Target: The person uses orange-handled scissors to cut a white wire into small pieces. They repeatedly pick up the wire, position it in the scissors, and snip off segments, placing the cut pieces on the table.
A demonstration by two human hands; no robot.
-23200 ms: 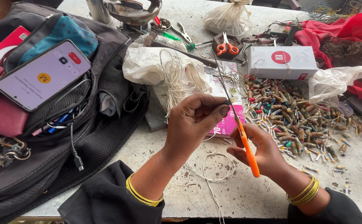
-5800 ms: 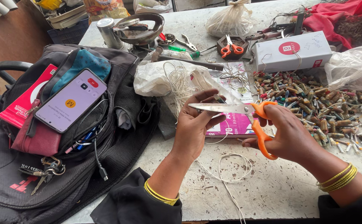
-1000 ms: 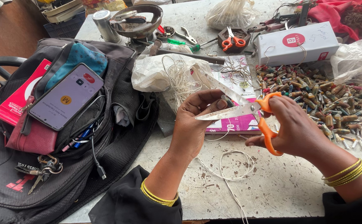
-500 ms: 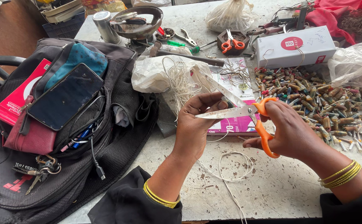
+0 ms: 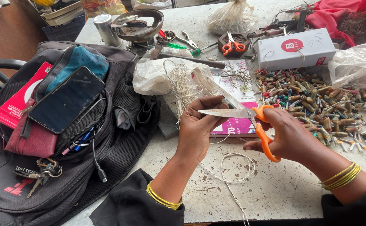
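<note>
Pinching thin wire (image 5: 210,142) in our left hand (image 5: 197,127), our right hand (image 5: 289,134) gripping open orange scissors (image 5: 250,119), we judge the cut unmade.

The left hand (image 5: 197,129) is closed, fingers pinched together. The right hand (image 5: 289,136) is curled, thumb raised.

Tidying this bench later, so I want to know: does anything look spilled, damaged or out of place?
Yes. Small capacitors lie spilled in a loose heap beside the white box. The table has chipped, flaking paint, and cut thread lies loose below the orange scissors.
</note>
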